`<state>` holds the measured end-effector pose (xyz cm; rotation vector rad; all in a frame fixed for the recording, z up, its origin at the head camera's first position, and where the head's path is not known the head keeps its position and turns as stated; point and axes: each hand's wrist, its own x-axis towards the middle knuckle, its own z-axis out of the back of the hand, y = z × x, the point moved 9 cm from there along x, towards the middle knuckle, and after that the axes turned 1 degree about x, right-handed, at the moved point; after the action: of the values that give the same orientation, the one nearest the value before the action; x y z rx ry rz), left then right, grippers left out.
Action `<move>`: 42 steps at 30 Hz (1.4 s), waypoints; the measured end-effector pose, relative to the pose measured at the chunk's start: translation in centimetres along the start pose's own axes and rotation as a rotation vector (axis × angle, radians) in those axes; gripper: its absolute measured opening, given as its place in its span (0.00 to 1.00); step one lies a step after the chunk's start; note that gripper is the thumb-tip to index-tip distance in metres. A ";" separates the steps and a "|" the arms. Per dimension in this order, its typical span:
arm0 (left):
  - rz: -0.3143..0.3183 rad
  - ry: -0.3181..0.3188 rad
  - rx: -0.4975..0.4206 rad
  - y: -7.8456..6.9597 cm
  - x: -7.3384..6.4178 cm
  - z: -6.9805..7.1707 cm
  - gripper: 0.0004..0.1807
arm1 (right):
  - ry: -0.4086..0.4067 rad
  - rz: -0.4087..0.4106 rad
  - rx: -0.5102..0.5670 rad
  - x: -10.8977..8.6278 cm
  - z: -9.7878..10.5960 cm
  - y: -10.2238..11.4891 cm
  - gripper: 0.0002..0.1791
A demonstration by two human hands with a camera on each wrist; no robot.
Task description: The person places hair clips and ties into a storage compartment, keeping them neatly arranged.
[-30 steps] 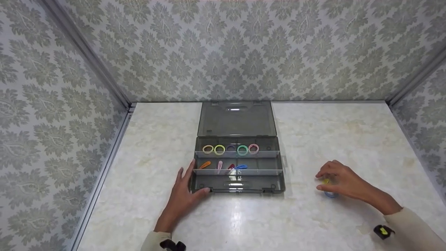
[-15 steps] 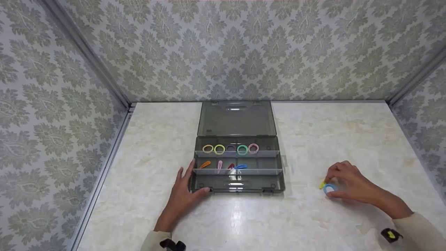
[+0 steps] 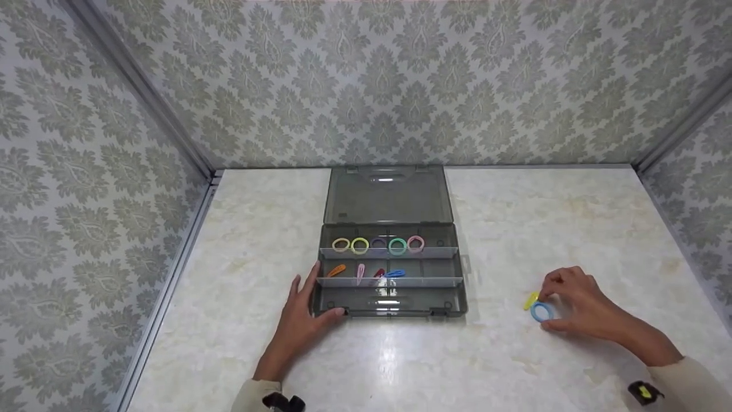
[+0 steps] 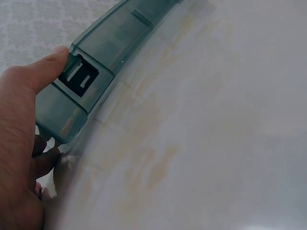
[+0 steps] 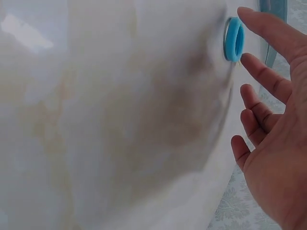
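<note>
A smoky grey plastic organizer box [image 3: 389, 312] lies with its lid folded back. My left hand [image 3: 300, 329] rests at its front left corner, the index finger along the side and the thumb on the front edge near a latch. On the table to the right lie a light blue hair tie [image 3: 534, 318] and a yellow snap hair clip [image 3: 530, 301], close together. My right hand [image 3: 586, 306] is just right of them, thumb and fingers apart. In the right wrist view the hair tie [image 5: 233, 40] lies beyond the spread thumb and index fingertips, not pinched.
Several coloured hair ties, one a green hair tie [image 3: 398, 246], sit in the box's back row. Snap clips, among them an orange clip [image 3: 337, 270] and a blue clip [image 3: 396, 274], lie in the middle row. Patterned wall panels [image 3: 366, 86] border the marbled table [image 3: 246, 240].
My right hand has shifted right and slightly toward me from over the blue hair tie and yellow clip, leaving them more visible. My left hand and the box stay put.
</note>
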<state>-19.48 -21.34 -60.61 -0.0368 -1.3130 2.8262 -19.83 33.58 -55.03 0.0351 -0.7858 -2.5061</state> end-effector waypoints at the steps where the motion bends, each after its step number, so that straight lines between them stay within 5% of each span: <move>1: 0.003 0.002 0.001 0.0 0.0 0.0 0.61 | -0.003 -0.006 -0.003 -0.1 -0.1 -0.1 0.25; 17: -0.016 -0.011 0.004 0.0 0.0 0.1 0.61 | -0.136 0.134 0.020 0.8 1.7 1.0 0.25; 30: 0.021 0.004 -0.014 0.4 0.0 -0.1 0.62 | -0.148 0.178 0.015 6.5 3.0 3.5 0.18; 42: 0.029 0.003 -0.015 0.2 0.0 -0.1 0.61 | -0.083 0.191 0.063 11.9 1.3 5.3 0.13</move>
<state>-19.47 -21.41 -60.86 -0.0600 -1.3444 2.8388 -27.96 24.84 -49.63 -0.1180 -0.8594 -2.3148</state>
